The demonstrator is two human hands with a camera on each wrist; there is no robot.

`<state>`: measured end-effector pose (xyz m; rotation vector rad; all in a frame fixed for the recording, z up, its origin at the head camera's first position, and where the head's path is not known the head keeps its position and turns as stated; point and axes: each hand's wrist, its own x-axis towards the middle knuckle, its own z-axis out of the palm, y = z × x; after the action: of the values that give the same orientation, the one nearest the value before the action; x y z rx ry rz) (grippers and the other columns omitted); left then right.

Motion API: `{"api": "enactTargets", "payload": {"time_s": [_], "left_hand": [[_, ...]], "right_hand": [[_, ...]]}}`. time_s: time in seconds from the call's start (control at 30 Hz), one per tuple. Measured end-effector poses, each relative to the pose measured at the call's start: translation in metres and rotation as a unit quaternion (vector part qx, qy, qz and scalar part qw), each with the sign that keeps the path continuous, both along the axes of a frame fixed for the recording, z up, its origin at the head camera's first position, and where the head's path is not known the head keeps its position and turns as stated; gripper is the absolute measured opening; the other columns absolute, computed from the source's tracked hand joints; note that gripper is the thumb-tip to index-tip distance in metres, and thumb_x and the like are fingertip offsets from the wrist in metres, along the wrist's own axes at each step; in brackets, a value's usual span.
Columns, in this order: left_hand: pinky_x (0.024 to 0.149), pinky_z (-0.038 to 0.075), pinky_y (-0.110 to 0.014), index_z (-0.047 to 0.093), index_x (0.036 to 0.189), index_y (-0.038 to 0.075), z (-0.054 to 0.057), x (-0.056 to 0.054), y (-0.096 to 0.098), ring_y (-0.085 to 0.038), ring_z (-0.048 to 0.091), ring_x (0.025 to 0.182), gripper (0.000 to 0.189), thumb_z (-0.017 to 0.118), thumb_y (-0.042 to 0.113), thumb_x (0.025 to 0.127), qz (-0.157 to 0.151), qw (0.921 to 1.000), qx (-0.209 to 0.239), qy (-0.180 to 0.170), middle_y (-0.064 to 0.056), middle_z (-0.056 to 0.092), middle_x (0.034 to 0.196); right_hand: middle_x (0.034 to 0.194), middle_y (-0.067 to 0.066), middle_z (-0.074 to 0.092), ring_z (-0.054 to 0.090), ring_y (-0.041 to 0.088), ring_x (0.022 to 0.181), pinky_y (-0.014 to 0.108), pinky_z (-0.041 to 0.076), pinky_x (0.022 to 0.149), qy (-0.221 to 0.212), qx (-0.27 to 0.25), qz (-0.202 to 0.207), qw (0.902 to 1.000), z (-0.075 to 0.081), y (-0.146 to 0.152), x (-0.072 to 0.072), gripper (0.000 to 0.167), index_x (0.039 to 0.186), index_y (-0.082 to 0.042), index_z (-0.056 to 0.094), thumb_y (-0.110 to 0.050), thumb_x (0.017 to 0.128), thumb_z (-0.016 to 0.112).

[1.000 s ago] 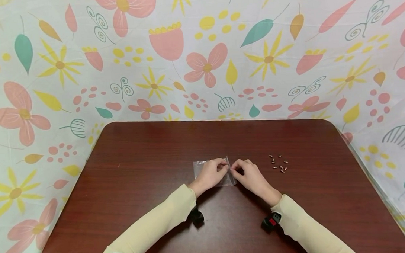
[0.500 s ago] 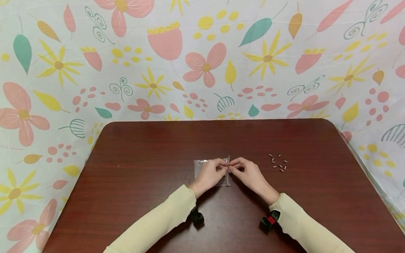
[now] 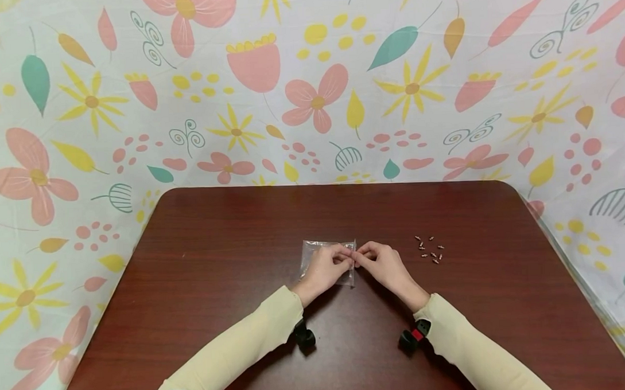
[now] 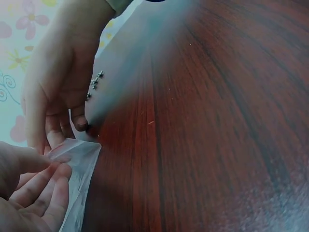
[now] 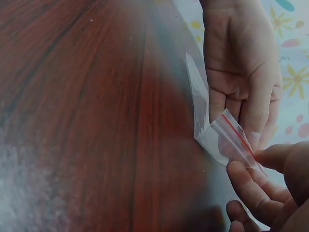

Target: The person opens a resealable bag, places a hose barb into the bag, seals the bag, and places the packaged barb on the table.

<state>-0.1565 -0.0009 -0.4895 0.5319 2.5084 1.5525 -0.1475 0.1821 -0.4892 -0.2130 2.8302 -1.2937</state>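
Note:
A small clear zip-lock bag (image 3: 310,250) is held between both hands near the middle of the table. My left hand (image 3: 322,269) pinches it close to its right-hand edge, lying over much of the bag. Across from it, my right hand (image 3: 390,271) pinches the same edge between thumb and fingers. The fingertips of both hands nearly meet there. In the right wrist view a red line runs along the bag's zip strip (image 5: 235,129), with the right thumb on it. Whether the bag's mouth is parted cannot be made out.
Several tiny metal pieces (image 3: 433,255), perhaps screws, lie scattered to the right of the right hand. The dark red-brown wooden table (image 3: 231,221) ends at the back against a flower-patterned cloth (image 3: 313,57).
The bag's zip edge has shifted slightly left, and its far left corner has tilted up and away. My right hand has moved a little left, closer to the left fingertips.

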Motion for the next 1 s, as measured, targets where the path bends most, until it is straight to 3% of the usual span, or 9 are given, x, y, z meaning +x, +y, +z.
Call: {"api": "enactTargets", "payload": {"time_s": [0.2, 0.43, 0.73, 1.0], "left_hand": [[0.07, 0.053, -0.017, 0.078, 0.103, 0.003, -0.0001, 0.0002, 0.0013, -0.012, 0.075, 0.082, 0.009, 0.074, 0.005, 0.095, 0.011, 0.9999, 0.003, -0.005, -0.008, 0.079, 0.095], [0.061, 0.049, -0.017, 0.074, 0.092, 0.0, -0.0003, -0.0002, 0.0029, -0.001, 0.061, 0.068, 0.005, 0.071, 0.003, 0.095, 0.009, 0.9996, 0.023, -0.013, -0.01, 0.076, 0.085], [0.058, 0.053, -0.019, 0.072, 0.094, -0.001, -0.0031, -0.0005, 0.0017, -0.023, 0.073, 0.069, 0.008, 0.066, 0.001, 0.098, 0.01, 0.9988, 0.028, -0.038, -0.013, 0.077, 0.085], [0.056, 0.055, -0.021, 0.073, 0.093, -0.001, -0.0036, 0.001, 0.003, -0.023, 0.074, 0.066, 0.008, 0.067, 0.001, 0.099, 0.017, 0.9986, 0.024, -0.044, -0.012, 0.075, 0.079]], "right_hand": [[0.084, 0.004, 0.078, 0.069, 0.015, 0.078, 0.03, 0.049, 0.068, 0.003, -0.002, -0.001, 1.0, 0.0002, -0.0002, 0.0005, 0.013, 0.097, -0.007, 0.076, -0.018, 0.1, 0.069], [0.088, 0.006, 0.079, 0.072, 0.018, 0.083, 0.03, 0.05, 0.072, 0.007, -0.007, -0.01, 0.9999, 0.002, -0.0023, 0.0009, 0.011, 0.099, -0.006, 0.076, -0.013, 0.098, 0.068], [0.082, 0.0, 0.078, 0.071, 0.013, 0.08, 0.03, 0.05, 0.072, 0.009, -0.006, 0.001, 0.9999, 0.0011, -0.0024, 0.0014, 0.011, 0.098, -0.009, 0.078, -0.017, 0.098, 0.071], [0.082, 0.001, 0.076, 0.068, 0.015, 0.076, 0.034, 0.052, 0.07, 0.011, 0.02, 0.029, 0.9993, 0.0022, -0.0031, 0.0015, 0.009, 0.097, -0.008, 0.076, -0.013, 0.098, 0.07]]}}
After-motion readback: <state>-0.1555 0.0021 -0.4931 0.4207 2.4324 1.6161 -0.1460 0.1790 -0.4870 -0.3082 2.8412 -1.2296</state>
